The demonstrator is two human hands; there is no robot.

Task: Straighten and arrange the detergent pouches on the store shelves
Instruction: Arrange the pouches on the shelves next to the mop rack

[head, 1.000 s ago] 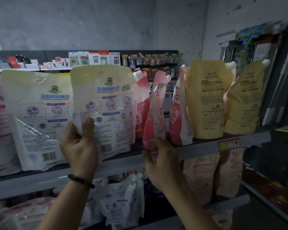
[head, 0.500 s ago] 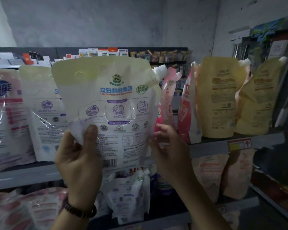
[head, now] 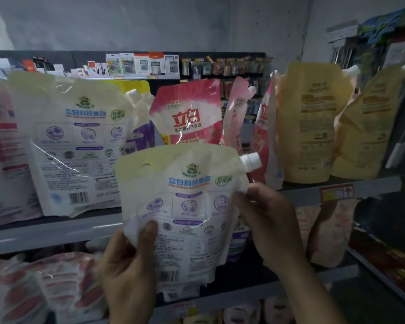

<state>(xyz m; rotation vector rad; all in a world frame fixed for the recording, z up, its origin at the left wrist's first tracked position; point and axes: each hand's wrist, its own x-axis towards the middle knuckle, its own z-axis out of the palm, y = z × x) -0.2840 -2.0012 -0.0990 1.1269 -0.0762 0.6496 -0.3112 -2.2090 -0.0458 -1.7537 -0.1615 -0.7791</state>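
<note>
A white and pale-yellow detergent pouch [head: 185,206] with a white spout cap is held upright in front of the shelf, off its surface. My left hand [head: 129,265] grips its lower left corner, thumb on the front. My right hand [head: 267,220] pinches its right edge just under the spout. Behind it on the grey shelf [head: 56,232] stand a matching white pouch [head: 73,146], a pink pouch [head: 189,113] facing front, and narrower pink pouches [head: 236,118] turned sideways. Two yellow pouches [head: 311,122] stand at the right.
A lower shelf holds pink pouches [head: 33,288] at left and pale pouches [head: 325,232] at right. A red price tag [head: 337,192] sits on the shelf edge. Small packaged goods [head: 138,64] line a far rack. A dark display [head: 395,230] stands at the right.
The held pouch has come down and to the right, away from the shelf row. This uncovered the pink pouch behind. My right hand moved from its back onto its right edge.
</note>
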